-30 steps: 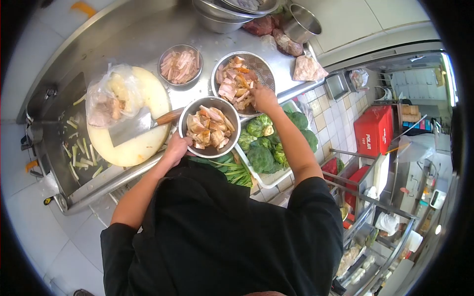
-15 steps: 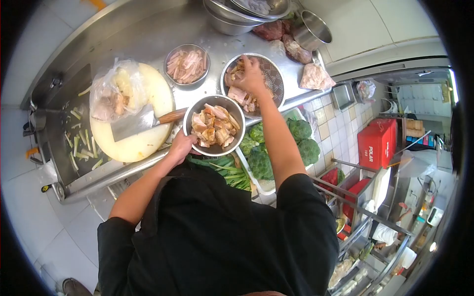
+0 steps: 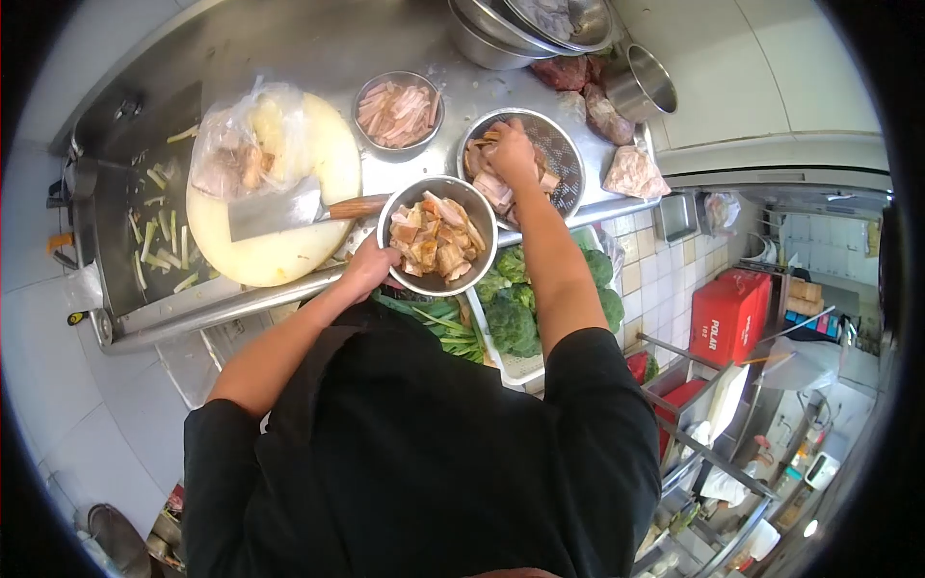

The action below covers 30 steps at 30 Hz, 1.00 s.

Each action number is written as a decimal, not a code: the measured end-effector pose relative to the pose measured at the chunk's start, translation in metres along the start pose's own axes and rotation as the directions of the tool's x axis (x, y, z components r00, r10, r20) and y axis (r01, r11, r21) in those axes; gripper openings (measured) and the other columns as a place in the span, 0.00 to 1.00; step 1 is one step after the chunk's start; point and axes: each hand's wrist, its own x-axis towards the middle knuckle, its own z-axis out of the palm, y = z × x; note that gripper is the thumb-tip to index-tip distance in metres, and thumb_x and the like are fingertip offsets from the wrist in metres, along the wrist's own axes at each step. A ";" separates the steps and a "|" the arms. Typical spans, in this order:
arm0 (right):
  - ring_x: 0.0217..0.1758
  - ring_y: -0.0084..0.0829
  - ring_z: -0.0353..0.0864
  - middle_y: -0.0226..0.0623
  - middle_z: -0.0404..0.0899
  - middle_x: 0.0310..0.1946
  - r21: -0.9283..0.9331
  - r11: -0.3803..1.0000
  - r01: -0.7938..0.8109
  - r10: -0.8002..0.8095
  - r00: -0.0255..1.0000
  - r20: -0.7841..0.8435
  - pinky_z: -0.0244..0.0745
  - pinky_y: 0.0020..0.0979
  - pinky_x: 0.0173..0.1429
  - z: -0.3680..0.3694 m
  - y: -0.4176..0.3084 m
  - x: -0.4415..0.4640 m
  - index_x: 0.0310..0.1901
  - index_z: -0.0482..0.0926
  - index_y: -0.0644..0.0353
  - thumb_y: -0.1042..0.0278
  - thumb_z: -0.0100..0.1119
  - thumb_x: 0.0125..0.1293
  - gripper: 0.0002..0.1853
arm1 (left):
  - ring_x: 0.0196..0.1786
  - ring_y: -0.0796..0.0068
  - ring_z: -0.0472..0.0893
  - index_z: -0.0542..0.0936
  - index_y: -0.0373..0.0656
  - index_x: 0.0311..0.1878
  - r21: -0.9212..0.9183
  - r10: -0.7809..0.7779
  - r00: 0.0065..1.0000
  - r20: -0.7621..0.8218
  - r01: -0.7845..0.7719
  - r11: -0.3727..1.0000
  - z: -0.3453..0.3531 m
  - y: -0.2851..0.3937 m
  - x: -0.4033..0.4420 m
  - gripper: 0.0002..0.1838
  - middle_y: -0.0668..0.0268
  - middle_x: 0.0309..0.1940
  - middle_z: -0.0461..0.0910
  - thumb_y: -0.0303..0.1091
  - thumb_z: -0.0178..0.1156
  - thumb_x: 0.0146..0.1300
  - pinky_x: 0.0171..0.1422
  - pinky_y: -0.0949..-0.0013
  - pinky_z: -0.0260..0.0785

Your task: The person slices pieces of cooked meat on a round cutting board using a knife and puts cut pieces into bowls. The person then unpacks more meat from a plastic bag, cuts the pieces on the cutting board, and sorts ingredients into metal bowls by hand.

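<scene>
My left hand [image 3: 373, 267] grips the lower left rim of a steel bowl [image 3: 394, 214] filled with browned chunks of meat [image 3: 434, 241]. My right hand [image 3: 511, 154] reaches into a perforated steel colander [image 3: 572, 164], its fingers curled around meat pieces [image 3: 493, 189]; the fingertips are partly hidden. The bowl is tilted a little and stands close against the colander's near left side. Left of the bowl, a cleaver [image 3: 275, 212] lies on a round cutting board [image 3: 323, 159], its wooden handle pointing toward the bowl.
A plastic bag of meat [image 3: 236, 159] rests on the board. Behind are a bowl of pale meat strips [image 3: 397, 111], stacked bowls [image 3: 491, 43] and a steel pot [image 3: 647, 85]. Broccoli [image 3: 511, 323] sits below the counter edge [image 3: 241, 302]. Vegetable scraps [image 3: 159, 241] litter the sink at left.
My right hand has gone from spread fingers above the meat to curled fingers down in it. The whole view has shifted, moving the counter items slightly right and up. My left hand keeps its grip.
</scene>
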 end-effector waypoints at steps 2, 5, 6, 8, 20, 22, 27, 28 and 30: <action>0.46 0.48 0.88 0.44 0.85 0.49 0.153 0.987 0.052 -0.023 0.982 -0.185 0.84 0.42 0.54 0.008 0.024 0.009 0.51 0.88 0.52 0.67 0.72 0.52 0.22 | 0.45 0.56 0.89 0.63 0.31 0.74 -0.005 0.000 1.000 0.015 0.000 1.000 -0.001 0.001 -0.001 0.34 0.48 0.55 0.81 0.21 0.53 0.61 0.37 0.58 0.90; 0.27 0.30 0.84 0.38 0.89 0.33 0.687 0.694 -0.215 0.306 0.952 -0.011 0.80 0.31 0.32 -0.011 0.040 0.011 0.49 0.88 0.62 0.73 0.70 0.55 0.17 | 0.45 0.57 0.89 0.62 0.32 0.74 -0.024 0.007 0.999 0.041 -0.006 1.000 -0.001 0.001 0.000 0.34 0.49 0.55 0.80 0.22 0.53 0.62 0.38 0.59 0.90; 0.27 0.28 0.84 0.37 0.88 0.34 0.795 0.571 -0.205 0.316 0.949 0.018 0.79 0.30 0.30 -0.021 0.039 0.005 0.48 0.87 0.63 0.74 0.69 0.55 0.16 | 0.45 0.57 0.89 0.62 0.32 0.74 -0.031 0.004 0.999 0.039 -0.003 1.000 0.000 0.002 0.000 0.34 0.49 0.55 0.80 0.22 0.53 0.62 0.38 0.59 0.90; 0.28 0.24 0.82 0.35 0.87 0.35 0.944 0.281 -0.172 0.322 0.944 0.076 0.76 0.27 0.27 -0.048 0.030 -0.013 0.46 0.87 0.66 0.76 0.67 0.57 0.14 | 0.45 0.57 0.89 0.63 0.32 0.73 -0.040 0.000 0.999 0.034 0.001 0.999 0.002 0.007 0.000 0.33 0.50 0.55 0.80 0.22 0.52 0.63 0.37 0.58 0.90; 0.78 0.54 0.65 0.55 0.65 0.75 0.248 0.932 0.265 -0.275 0.961 0.007 0.65 0.51 0.77 -0.002 -0.082 -0.141 0.75 0.71 0.51 0.60 0.76 0.58 0.42 | 0.50 0.54 0.88 0.74 0.29 0.63 -0.058 0.004 0.998 0.061 -0.001 0.998 -0.003 0.006 0.053 0.23 0.49 0.51 0.83 0.20 0.57 0.64 0.51 0.52 0.89; 0.82 0.57 0.60 0.57 0.59 0.80 0.477 0.855 0.206 -0.273 0.959 0.074 0.60 0.51 0.82 -0.017 -0.083 -0.138 0.78 0.68 0.51 0.60 0.77 0.58 0.45 | 0.53 0.54 0.88 0.76 0.30 0.63 -0.060 -0.008 0.997 0.077 0.012 0.998 -0.001 0.012 0.042 0.21 0.49 0.51 0.84 0.21 0.58 0.66 0.54 0.52 0.88; 0.74 0.56 0.71 0.59 0.72 0.71 0.408 0.895 0.179 -0.159 0.984 -0.085 0.69 0.45 0.77 -0.038 -0.060 -0.139 0.65 0.80 0.63 0.67 0.76 0.58 0.32 | 0.44 0.66 0.87 0.82 0.33 0.57 0.449 -0.202 0.955 0.218 0.085 0.889 -0.027 0.018 0.023 0.24 0.55 0.44 0.87 0.45 0.69 0.69 0.48 0.63 0.81; 0.72 0.56 0.74 0.58 0.76 0.67 0.357 0.919 0.170 -0.122 0.981 -0.152 0.70 0.45 0.75 -0.039 -0.064 -0.145 0.61 0.83 0.64 0.68 0.76 0.59 0.27 | 0.43 0.68 0.86 0.83 0.33 0.56 0.656 -0.217 0.950 0.225 0.018 0.755 -0.035 0.036 0.007 0.27 0.55 0.42 0.87 0.49 0.69 0.68 0.46 0.65 0.79; 0.68 0.55 0.77 0.57 0.78 0.63 0.366 0.912 0.186 -0.102 0.966 -0.236 0.72 0.45 0.73 -0.047 -0.081 -0.159 0.57 0.84 0.63 0.70 0.74 0.60 0.22 | 0.46 0.68 0.86 0.83 0.34 0.60 0.740 0.073 0.975 0.210 -0.207 0.640 -0.058 0.073 -0.038 0.27 0.57 0.41 0.88 0.48 0.68 0.69 0.50 0.65 0.78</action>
